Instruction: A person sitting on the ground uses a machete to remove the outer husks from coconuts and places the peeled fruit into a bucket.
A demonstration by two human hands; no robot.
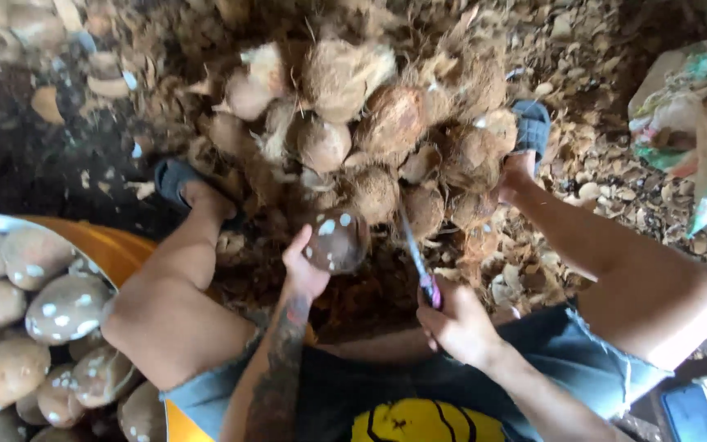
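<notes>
**Item: coconut peeling, seated, one nut in hand**

Head view, looking down past my knees.

- L hand (pixel 303 274): fingers wrapped round a dark shelled coconut (pixel 337 240) w/ pale shaved patches. Closed firm on it, nut held just off the ground between my legs, near the front edge of the heap. Forearm runs up from lower centre, wrist bent back a little, thumb on the near side of the nut.
- R hand (pixel 456 323): fist closed round the purple handle of a knife (pixel 416 254). Blade points away from me and slightly left, tip near the right side of the held nut. Can't tell if the edge touches the shell; blurred. Wrist about straight, elbow out to the right.
- Heap of husked coconuts (pixel 386 139): brown, fibrous, piled far centre between my feet. Approx. a dozen visible.
- Orange basin (pixel 120 250): near left, by my L knee, filled w/ peeled coconuts (pixel 63 307), same speckled look as the one I hold.
- Husk scraps (pixel 607 172): cover the ground, right and far.
- Sack (pixel 697 123): far right, printed, partly open.
- Blue sandals: one on each foot, either side of the heap.

Handling note, my judgement: keep L thumb behind the blade line, cut away from palm, turn the nut a bit per stroke, shallow cuts so the brown skin lifts w/o gouging.
</notes>
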